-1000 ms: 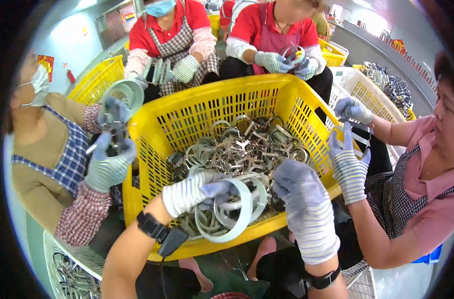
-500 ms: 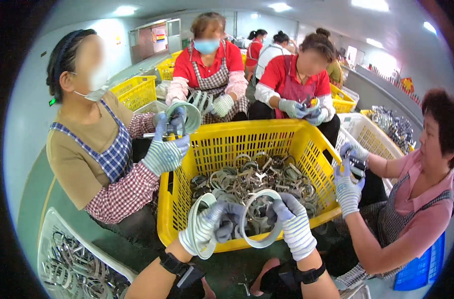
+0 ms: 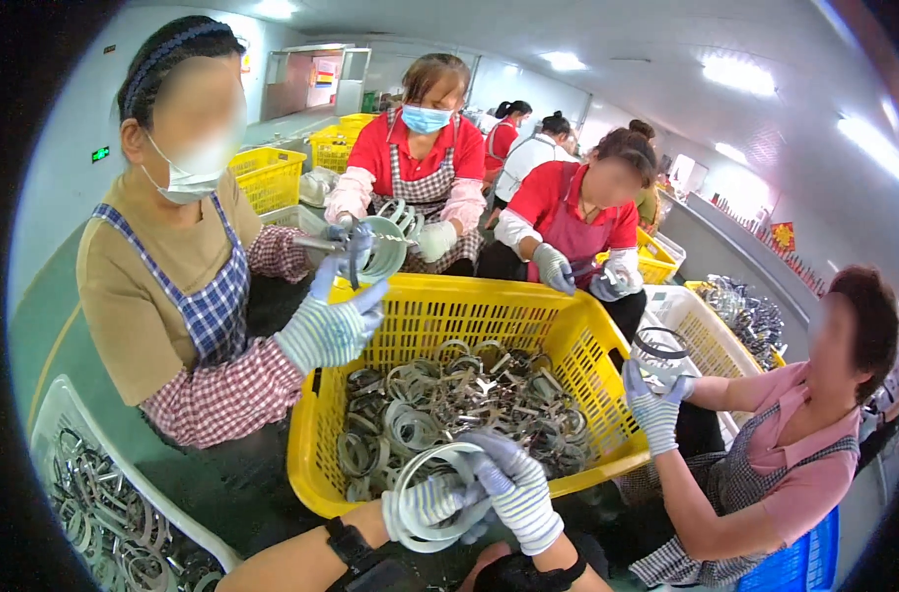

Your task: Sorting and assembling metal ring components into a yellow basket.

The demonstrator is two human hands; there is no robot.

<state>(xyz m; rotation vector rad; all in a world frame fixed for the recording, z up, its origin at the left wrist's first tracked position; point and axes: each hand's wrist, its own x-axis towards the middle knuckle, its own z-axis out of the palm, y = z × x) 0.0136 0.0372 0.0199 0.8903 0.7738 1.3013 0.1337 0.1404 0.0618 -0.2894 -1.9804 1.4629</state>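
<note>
Both gloved hands meet over the near rim of the yellow basket [image 3: 607, 395]. The left hand [image 3: 425, 503] and the right hand [image 3: 518, 488] are clenched on one metal ring clamp [image 3: 420, 464], a pale band loop held upright just in front of the basket's near wall; the left fingers [image 3: 439, 498] wrap its lower edge, and the right fingers curl over its right side. The exact contact under the gloves is hard to make out.

Behind the held clamp, the basket carries a thick heap of loose clamps [image 3: 459, 409], tangled and spread across most of its floor. At the near left, a white crate [image 3: 70, 414] holds another mass of metal rings [image 3: 114, 513], and a further white crate [image 3: 711, 340] sits to the right of the basket.

Judging from this, the work looks well short of finished: only one clamp is in hand, while the yellow basket remains heavily stocked.

Several other people in aprons and striped gloves sit around the basket, each handling a clamp; more yellow baskets [image 3: 272, 173] stand far behind them.
</note>
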